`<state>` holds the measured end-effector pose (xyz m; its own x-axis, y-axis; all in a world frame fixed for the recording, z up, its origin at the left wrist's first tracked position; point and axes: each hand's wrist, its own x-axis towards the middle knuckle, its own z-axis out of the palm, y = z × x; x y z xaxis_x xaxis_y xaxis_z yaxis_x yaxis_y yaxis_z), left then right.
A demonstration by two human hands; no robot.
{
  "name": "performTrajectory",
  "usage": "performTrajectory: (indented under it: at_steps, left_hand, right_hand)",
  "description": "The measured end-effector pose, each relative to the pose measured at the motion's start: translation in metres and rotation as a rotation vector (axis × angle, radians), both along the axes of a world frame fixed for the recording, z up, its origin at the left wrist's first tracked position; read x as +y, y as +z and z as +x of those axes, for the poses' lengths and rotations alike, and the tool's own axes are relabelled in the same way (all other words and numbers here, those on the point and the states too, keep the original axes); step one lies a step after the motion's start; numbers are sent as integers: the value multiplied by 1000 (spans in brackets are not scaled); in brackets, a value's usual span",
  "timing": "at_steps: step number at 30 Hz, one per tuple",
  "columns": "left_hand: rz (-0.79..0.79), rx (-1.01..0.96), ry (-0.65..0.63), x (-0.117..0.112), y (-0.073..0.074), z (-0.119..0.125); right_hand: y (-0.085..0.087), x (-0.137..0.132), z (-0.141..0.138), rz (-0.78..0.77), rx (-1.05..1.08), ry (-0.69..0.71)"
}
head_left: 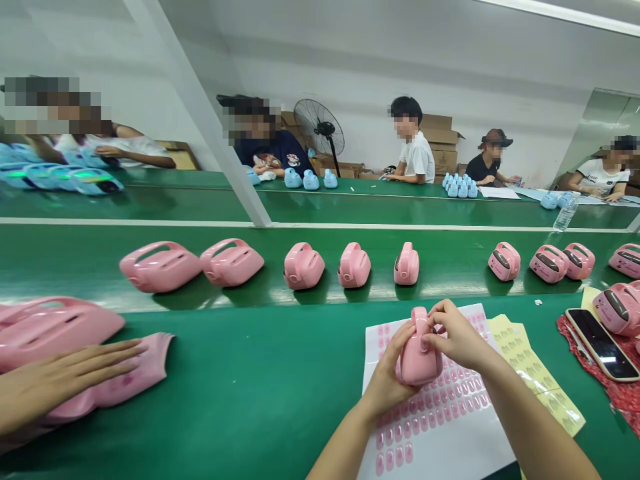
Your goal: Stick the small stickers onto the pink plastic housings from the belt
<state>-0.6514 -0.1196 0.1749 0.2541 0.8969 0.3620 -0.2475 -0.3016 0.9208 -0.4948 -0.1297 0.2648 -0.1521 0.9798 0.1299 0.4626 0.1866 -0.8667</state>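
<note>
Obs. 1. You hold a pink toy shell [419, 357] in both hands, just above a white sticker sheet [440, 427] that lies flat on the green table [240, 400]. Your left hand [387, 377] cups the shell from below and the side, fingers curled closed around its body; this steadies it and turns one face up toward you.

Obs. 2. Your right hand [457, 337] comes over the top, fingertips pinched together against the shell's upper side near the handle. Whether a sticker sits under them cannot be told: the fingers cover the spot.

Obs. 3. The sheet carries rows of small pink oval stickers; several slots near the top look bare. It sits directly under your hands, so a sticker is never far from the shell. A yellow backing sheet [535, 373] lies tucked partly under its right edge.

Obs. 4. On the conveyor belt [450, 280] behind, pink shells [304, 265] stand in a spaced line, well apart from one another; those toward the right, e.g. [504, 261], show a dark front panel.

Obs. 5. At far left a co-worker's hand [65, 380] rests flat, fingers extended, on a pink part [135, 373], beside a larger pink shell [50, 327].

Obs. 6. At right a phone [603, 343] lies on a red cloth [623, 393], touching it, clear of your working area.
</note>
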Motion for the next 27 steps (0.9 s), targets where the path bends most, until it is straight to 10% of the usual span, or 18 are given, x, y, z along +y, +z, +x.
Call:
performTrajectory:
  at_steps: [27]
  left_hand:
    - [148,79,96,1,-3,5]
  right_hand:
    - [-26,-4,-5,266,-137,-167]
